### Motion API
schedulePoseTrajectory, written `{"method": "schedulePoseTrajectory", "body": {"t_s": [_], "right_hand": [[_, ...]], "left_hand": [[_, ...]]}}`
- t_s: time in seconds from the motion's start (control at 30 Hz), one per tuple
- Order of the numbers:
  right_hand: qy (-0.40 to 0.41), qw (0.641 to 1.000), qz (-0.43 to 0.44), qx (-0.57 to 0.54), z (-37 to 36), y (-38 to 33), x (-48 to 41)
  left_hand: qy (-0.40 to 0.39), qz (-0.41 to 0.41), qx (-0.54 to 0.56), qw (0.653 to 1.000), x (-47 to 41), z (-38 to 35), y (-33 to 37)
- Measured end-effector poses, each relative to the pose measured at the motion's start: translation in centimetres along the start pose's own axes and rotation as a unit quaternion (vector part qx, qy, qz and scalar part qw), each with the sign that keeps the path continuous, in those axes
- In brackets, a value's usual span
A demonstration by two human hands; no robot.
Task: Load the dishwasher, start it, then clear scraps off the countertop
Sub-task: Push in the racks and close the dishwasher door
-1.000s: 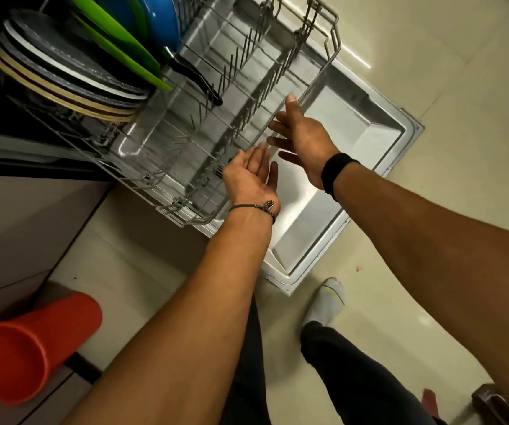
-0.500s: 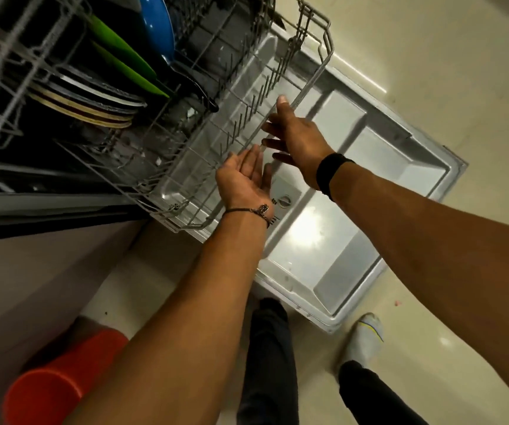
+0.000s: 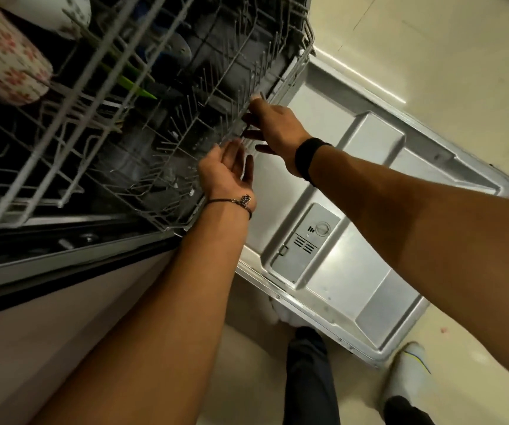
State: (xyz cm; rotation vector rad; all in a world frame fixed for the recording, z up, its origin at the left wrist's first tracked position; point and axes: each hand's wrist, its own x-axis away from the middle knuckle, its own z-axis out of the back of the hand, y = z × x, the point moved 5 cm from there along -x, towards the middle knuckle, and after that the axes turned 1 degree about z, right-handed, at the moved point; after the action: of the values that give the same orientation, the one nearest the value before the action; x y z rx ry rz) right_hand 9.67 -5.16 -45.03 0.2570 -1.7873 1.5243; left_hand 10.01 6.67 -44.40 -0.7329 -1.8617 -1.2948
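At the front rim of the lower rack [image 3: 293, 72], nearly home above the dropped door [image 3: 369, 167], I have left grip [image 3: 227, 170] and right grip [image 3: 273, 124] flat-fingered against the wire, holding nothing, so I'd push evenly to keep it square.

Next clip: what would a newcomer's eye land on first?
Mid-frame, the left hand and right hand both rest against the front rim of the lower rack. Right of them the open dishwasher door lies flat and shiny; a floral cup sits top left.
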Motion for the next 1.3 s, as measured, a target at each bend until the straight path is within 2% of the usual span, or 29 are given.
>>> {"method": "schedulePoseTrajectory", "body": {"t_s": [0.3,0.67,1.03,1.3], "right_hand": [[-0.01,1.0,-0.014,0.0,-3.7,-2.6,-2.6],[-0.023,1.0,0.004,0.017,-1.4,-2.5,0.0],[-0.036,0.999,-0.001,-0.034,12.5,2.5,10.7],[-0.061,0.997,-0.04,-0.023,24.0,8.7,22.1]], "left_hand": [[0.016,-0.033,-0.03,0.999,-3.1,0.3,3.9],[0.008,-0.018,0.006,1.0,-0.6,0.2,2.8],[-0.02,-0.012,0.069,0.997,10.4,-2.9,-10.2],[0.024,-0.009,0.155,0.988,21.5,-4.2,-23.4]]}}
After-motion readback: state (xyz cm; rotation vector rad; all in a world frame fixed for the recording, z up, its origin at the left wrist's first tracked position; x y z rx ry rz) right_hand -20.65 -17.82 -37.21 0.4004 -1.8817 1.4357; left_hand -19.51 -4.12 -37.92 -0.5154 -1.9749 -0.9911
